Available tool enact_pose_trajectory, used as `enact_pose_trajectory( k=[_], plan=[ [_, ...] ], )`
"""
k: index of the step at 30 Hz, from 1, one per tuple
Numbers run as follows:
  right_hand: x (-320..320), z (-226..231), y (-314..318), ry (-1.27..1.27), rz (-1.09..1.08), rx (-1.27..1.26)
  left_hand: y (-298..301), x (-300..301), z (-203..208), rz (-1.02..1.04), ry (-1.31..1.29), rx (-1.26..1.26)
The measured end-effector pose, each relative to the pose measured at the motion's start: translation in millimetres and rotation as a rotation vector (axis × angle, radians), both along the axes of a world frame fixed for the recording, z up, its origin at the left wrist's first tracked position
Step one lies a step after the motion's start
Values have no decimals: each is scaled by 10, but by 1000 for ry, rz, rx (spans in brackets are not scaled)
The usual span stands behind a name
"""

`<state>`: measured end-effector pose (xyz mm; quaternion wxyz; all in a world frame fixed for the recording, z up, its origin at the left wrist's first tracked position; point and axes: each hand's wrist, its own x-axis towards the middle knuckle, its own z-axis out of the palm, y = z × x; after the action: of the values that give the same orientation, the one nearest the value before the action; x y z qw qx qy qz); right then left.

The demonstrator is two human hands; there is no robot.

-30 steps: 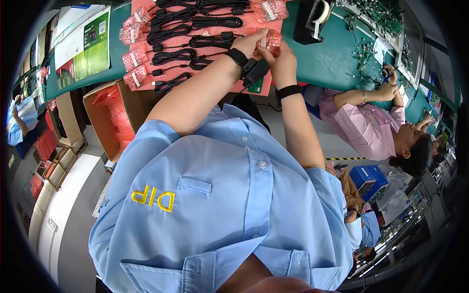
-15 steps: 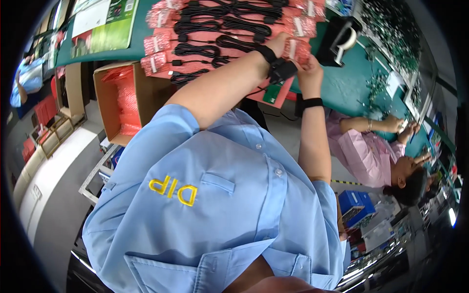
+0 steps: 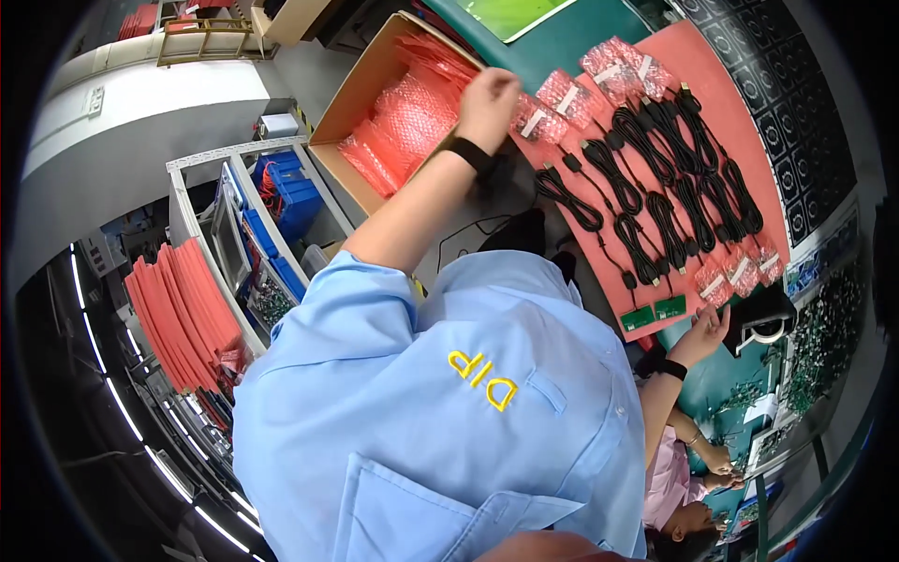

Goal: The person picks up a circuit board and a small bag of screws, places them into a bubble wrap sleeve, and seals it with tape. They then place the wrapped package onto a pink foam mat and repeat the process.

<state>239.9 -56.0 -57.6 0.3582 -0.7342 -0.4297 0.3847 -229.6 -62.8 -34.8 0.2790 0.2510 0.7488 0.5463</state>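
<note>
My left hand (image 3: 490, 108), wearing a black wristband, is raised between the cardboard box and the pink mat (image 3: 688, 51). Its fingers are loosely bent and slightly blurred, with nothing visible in them. It is nearest to a pink bubble-wrap pouch (image 3: 540, 122) at the mat's edge. My right hand (image 3: 704, 337) is by the mat's near right corner, its fingers apart and empty, just below another bubble-wrap pouch (image 3: 714, 284). Coiled black cables (image 3: 646, 145) lie in rows across the mat, with more pouches along both ends. Green circuit boards (image 3: 670, 307) rest at the near corner.
An open cardboard box (image 3: 328, 126) of pink bubble wrap (image 3: 412, 117) stands left of the bench. A black tape dispenser (image 3: 760, 318) sits beyond my right hand. A person in pink (image 3: 670, 478) works at the lower right. A white rack (image 3: 197, 201) holds blue bins (image 3: 286, 197).
The view has swung left. My hands, together at a pouch before, are now far apart: the left has moved toward the box, and the right stays by the mat's near corner.
</note>
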Motion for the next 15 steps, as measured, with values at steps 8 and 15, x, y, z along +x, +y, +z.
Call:
enact_pose_trajectory(
  k=[8, 15],
  plan=[
    [-732, -13, 157, 97, 224, 6, -563, -1956, -1527, 68, 123, -1028],
    [-1169, 178, 167, -90, 389, -17, -719, -2609, -2138, -212, -124, -1259]
  ],
)
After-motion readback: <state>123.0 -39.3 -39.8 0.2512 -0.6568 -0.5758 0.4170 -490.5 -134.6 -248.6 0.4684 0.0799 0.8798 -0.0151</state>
